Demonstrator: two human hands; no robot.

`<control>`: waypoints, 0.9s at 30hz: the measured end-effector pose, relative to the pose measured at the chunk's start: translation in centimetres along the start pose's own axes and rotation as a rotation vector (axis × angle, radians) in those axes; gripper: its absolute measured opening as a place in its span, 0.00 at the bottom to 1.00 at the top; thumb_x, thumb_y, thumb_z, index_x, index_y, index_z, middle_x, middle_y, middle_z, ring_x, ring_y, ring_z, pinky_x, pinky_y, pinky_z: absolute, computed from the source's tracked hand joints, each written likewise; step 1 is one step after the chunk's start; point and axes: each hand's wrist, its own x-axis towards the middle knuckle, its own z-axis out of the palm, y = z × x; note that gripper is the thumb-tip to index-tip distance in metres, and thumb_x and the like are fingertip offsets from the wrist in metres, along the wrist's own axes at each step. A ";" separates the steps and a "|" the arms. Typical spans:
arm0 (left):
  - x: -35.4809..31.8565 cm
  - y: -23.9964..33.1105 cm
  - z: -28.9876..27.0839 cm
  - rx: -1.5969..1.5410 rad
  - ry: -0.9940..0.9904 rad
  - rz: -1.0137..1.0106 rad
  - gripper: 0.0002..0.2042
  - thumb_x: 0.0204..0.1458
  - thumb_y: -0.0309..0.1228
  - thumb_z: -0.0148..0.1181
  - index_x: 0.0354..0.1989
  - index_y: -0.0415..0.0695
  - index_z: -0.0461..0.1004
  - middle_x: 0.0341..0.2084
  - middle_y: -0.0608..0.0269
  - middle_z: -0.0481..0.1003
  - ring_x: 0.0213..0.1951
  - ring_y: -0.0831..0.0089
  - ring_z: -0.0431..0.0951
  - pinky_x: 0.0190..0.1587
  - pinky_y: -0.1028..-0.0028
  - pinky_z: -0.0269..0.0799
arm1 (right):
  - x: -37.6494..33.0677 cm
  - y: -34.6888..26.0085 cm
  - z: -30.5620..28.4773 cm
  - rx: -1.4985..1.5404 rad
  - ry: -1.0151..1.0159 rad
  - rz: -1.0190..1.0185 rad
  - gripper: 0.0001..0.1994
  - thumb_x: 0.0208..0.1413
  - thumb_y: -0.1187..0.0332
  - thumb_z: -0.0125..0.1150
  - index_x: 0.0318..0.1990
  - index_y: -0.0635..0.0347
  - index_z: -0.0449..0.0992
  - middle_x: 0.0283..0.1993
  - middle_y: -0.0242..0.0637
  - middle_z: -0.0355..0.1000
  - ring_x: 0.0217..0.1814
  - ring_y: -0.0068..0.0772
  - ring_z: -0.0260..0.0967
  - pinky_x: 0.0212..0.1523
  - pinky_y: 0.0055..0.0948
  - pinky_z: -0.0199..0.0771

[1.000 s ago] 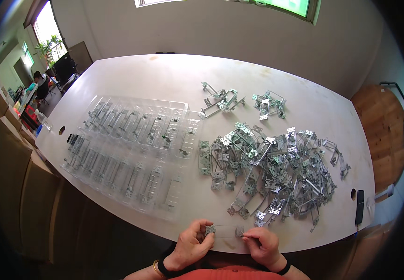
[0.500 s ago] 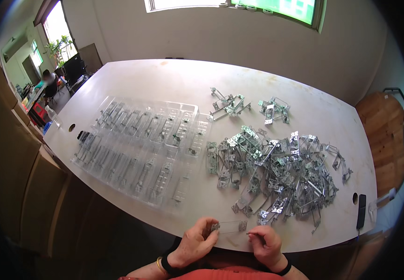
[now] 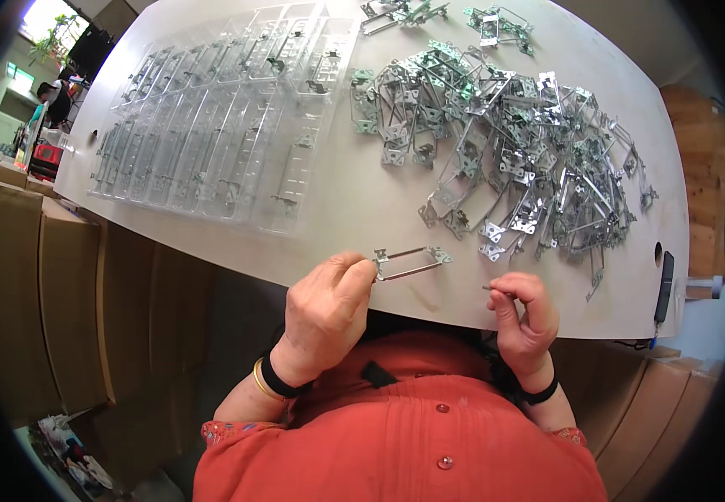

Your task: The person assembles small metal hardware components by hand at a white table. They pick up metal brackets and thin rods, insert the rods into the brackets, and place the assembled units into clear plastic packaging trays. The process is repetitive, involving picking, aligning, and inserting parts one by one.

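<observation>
My left hand (image 3: 325, 305) is closed on one end of a metal bracket (image 3: 411, 272), a narrow frame of two thin rods with a small plate at each end. The bracket lies level above the table's near edge, its free end pointing right. Thumb and forefinger of my right hand (image 3: 526, 322) pinch a small thin metal pin (image 3: 487, 288); only its tip shows, apart from the bracket. Beyond my hands a large tangled pile of similar metal brackets (image 3: 538, 167) covers the right half of the table.
Clear plastic trays (image 3: 254, 224), their slots holding brackets, stand at the left of the white table (image 3: 329, 243). Smaller bracket clusters (image 3: 496, 29) lie at the back. A long black object (image 3: 664, 289) rests by the right edge. Cardboard boxes (image 3: 69, 293) stand at left; a person (image 3: 57, 96) sits far off.
My view has tilted downward, so the table appears higher and my red shirt shows. My left hand still grips the bracket, my right still pinches the pin.
</observation>
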 end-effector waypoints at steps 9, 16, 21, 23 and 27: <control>-0.4 0.4 -0.6 0.146 -0.146 0.094 0.13 0.45 0.13 0.61 0.40 0.38 0.77 0.40 0.52 0.80 0.39 0.53 0.81 0.42 0.62 0.79 | -0.7 0.6 -1.4 -0.026 0.040 0.032 0.07 0.61 0.81 0.66 0.44 0.64 0.77 0.41 0.42 0.78 0.32 0.26 0.73 0.36 0.23 0.75; 0.2 0.8 -0.9 0.075 -0.046 -0.023 0.10 0.48 0.17 0.65 0.40 0.38 0.78 0.38 0.49 0.80 0.40 0.51 0.80 0.44 0.61 0.77 | -0.8 1.4 -3.0 -0.061 0.105 0.077 0.06 0.61 0.83 0.63 0.44 0.64 0.77 0.40 0.39 0.76 0.32 0.23 0.72 0.35 0.22 0.73; 1.3 1.0 0.2 -0.002 -0.160 -0.026 0.07 0.54 0.25 0.66 0.39 0.39 0.75 0.33 0.52 0.76 0.36 0.51 0.78 0.43 0.58 0.75 | -2.1 2.7 -3.9 -0.053 0.169 0.170 0.04 0.65 0.81 0.60 0.44 0.64 0.76 0.42 0.37 0.75 0.32 0.21 0.70 0.35 0.21 0.73; 1.2 0.4 0.6 -0.009 -0.201 -0.001 0.06 0.55 0.26 0.65 0.37 0.40 0.74 0.32 0.53 0.74 0.35 0.51 0.77 0.43 0.58 0.74 | -2.3 3.2 -4.1 -0.046 0.187 0.192 0.03 0.66 0.79 0.60 0.44 0.65 0.76 0.43 0.36 0.74 0.32 0.20 0.69 0.35 0.21 0.72; 1.1 0.1 0.8 -0.025 -0.199 0.004 0.05 0.56 0.26 0.62 0.33 0.40 0.72 0.30 0.52 0.73 0.34 0.51 0.76 0.41 0.57 0.72 | -2.8 4.3 -4.9 -0.060 0.193 0.218 0.02 0.67 0.77 0.60 0.44 0.65 0.75 0.43 0.35 0.74 0.32 0.19 0.68 0.35 0.21 0.71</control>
